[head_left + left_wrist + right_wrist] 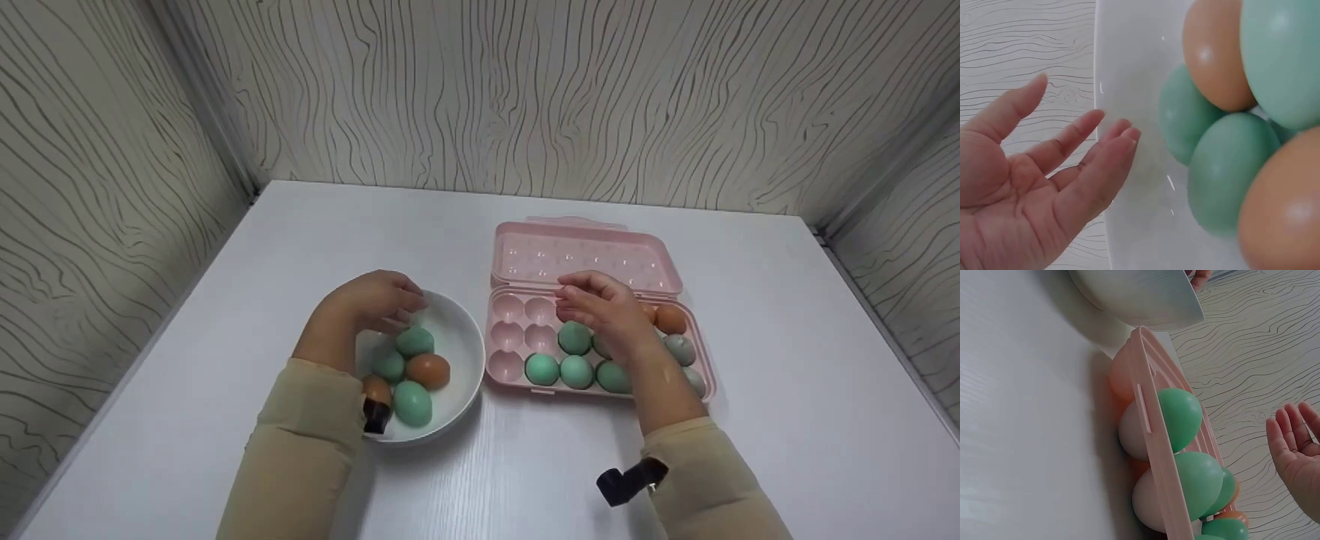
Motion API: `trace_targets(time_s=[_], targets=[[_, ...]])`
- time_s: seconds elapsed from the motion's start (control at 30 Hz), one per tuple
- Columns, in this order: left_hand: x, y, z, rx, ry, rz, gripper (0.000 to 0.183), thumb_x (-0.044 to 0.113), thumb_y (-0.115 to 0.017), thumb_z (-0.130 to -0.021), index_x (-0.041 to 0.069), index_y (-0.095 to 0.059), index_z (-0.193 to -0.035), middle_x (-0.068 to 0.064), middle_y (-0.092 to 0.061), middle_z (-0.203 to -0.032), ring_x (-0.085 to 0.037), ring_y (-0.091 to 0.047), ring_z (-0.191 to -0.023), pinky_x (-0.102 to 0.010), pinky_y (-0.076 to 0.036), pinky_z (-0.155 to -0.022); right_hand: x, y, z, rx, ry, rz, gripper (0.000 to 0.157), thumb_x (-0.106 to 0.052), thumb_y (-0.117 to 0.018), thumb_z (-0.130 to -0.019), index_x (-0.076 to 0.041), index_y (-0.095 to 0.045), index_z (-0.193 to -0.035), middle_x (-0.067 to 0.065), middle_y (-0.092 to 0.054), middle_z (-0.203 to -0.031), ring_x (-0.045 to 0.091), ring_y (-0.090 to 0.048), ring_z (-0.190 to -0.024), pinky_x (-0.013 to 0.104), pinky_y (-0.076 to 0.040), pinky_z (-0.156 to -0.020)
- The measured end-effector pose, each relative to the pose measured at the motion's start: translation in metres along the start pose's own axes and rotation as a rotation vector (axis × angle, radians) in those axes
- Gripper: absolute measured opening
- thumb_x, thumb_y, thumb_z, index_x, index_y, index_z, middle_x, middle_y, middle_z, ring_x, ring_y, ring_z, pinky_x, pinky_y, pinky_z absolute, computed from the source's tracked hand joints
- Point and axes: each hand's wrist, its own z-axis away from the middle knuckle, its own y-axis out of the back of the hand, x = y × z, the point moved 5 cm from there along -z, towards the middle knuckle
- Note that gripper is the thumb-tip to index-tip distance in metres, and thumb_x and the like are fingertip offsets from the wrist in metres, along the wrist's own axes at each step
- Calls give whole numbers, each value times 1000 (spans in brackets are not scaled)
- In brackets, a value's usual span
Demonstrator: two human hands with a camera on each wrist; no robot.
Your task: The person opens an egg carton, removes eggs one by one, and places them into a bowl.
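Observation:
A white bowl (463,390) holds green and brown eggs, among them a brown egg (428,371) and a green egg (412,403). Over the bowl's far left rim hovers my left hand (1033,180), fingers loosely spread and nothing in them; the eggs lie a little apart from the fingertips. A pink egg carton (498,384) stands open to the right of the bowl, partly filled with green, brown and pale eggs. Above its back row is my right hand (604,309), which appears relaxed and holds nothing in the right wrist view. It hides several cups and eggs.
The carton's lid (585,251) lies folded back towards the wall. Cups at the carton's left side hold no eggs. All this stands on a white table (525,480), enclosed by wood-patterned panels (480,97) at the back and sides.

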Motion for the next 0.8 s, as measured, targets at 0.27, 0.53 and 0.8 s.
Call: trace_targets(time_s=[0.27,0.53,0.8], targets=[[13,-6,4,-38,-75,154,34,29,-60,-88,8,-55,-114,-13,-54,-119,-29,-53,-112,-36,-49,-87,-1,6,1,-4,-2,-24,31,-16,-61,-88,1,-52,-112,19,-54,-105,31,-61,-96,40,-47,-89],[24,-14,7,-67,-111,221,29,26,-60,-88,9,-56,-110,-14,-55,-118,-30,-54,-111,-35,-49,-87,2,13,5,-19,11,76,43,-17,-63,-87,9,-47,-119,23,-53,-108,22,-61,-93,38,-46,-91],[29,-19,9,-66,-132,202,25,27,-60,-87,10,-58,-107,-12,-56,-116,-28,-55,-109,-33,-50,-86,17,17,11,-37,23,388,38,-19,-70,-81,-6,-59,-115,13,-59,-109,21,-57,-98,19,-48,-82]])
